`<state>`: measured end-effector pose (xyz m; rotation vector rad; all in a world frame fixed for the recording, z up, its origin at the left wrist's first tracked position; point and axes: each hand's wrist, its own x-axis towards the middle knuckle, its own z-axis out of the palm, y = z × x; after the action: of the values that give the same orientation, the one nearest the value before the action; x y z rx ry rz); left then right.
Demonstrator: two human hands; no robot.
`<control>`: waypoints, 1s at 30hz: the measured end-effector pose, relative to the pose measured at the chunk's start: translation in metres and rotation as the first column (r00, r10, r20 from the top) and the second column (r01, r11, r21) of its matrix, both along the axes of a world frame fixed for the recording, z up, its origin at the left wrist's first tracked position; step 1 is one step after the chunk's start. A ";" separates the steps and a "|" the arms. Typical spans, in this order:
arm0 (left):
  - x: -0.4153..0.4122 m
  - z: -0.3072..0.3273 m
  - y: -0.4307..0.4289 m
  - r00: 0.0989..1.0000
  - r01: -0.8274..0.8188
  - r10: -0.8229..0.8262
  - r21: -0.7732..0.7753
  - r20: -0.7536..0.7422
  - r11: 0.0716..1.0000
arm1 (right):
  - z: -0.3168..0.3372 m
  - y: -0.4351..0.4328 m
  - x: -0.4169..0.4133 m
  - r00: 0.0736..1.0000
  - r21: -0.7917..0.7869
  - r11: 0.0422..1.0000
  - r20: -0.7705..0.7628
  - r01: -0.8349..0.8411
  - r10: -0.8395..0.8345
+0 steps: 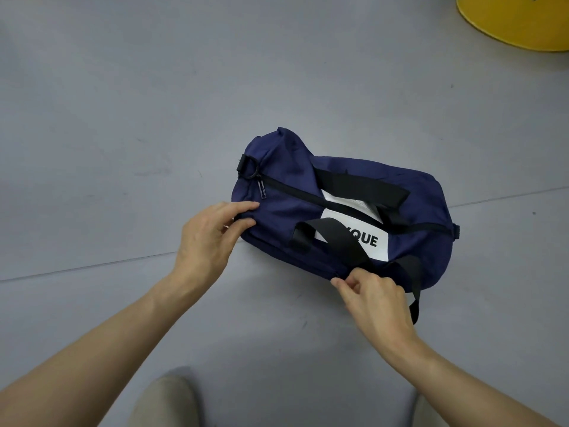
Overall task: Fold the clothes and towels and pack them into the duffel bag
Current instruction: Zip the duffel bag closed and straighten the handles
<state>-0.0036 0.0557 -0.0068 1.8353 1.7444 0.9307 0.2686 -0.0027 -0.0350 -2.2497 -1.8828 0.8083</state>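
Bag [283, 208]: navy duffel, lying on the grey floor [123, 103] right of centre, zip [289, 191] closed along the top, white panel [369, 241] lettered "QUE".

Straps [363, 188]: black, two, flopped across the panel; the near one partly covers the lettering.

Left hand [209, 238]: fingers pinching the fabric at the bag's left end.

Right hand [375, 300]: fingers curled, pinching the bag's near edge beside the near strap.

Yellow object [517, 23]: far right corner of the floor, well apart from the bag, cut off by the frame.

Floor seam [92, 266]: runs under the bag.
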 end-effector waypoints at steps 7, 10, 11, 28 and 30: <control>0.001 -0.001 -0.003 0.999 -0.002 0.001 -0.013 -0.053 1.000 | 0.005 -0.004 0.007 0.999 0.057 0.998 -0.053 0.001 0.002; 0.002 0.000 -0.003 0.997 -0.004 0.002 -0.031 -0.083 1.000 | 0.004 -0.006 0.008 0.998 0.107 0.992 -0.029 -0.060 0.064; 0.001 0.000 -0.003 0.995 -0.006 0.003 -0.039 -0.096 0.999 | 0.004 -0.006 0.009 0.996 0.126 0.988 -0.022 -0.085 0.089; 0.027 0.015 -0.008 0.976 -0.133 0.112 -0.100 -0.189 0.986 | 0.041 0.137 0.113 0.950 0.267 0.916 0.170 -0.300 0.262; 0.031 0.013 -0.009 0.976 -0.151 0.128 -0.130 -0.174 0.980 | 0.040 0.165 0.110 0.906 0.110 0.909 0.193 -0.401 0.376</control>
<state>0.0278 0.0465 0.0059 1.7588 2.0076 0.7013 0.3789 0.1623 0.0054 -1.9325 -2.4313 0.5051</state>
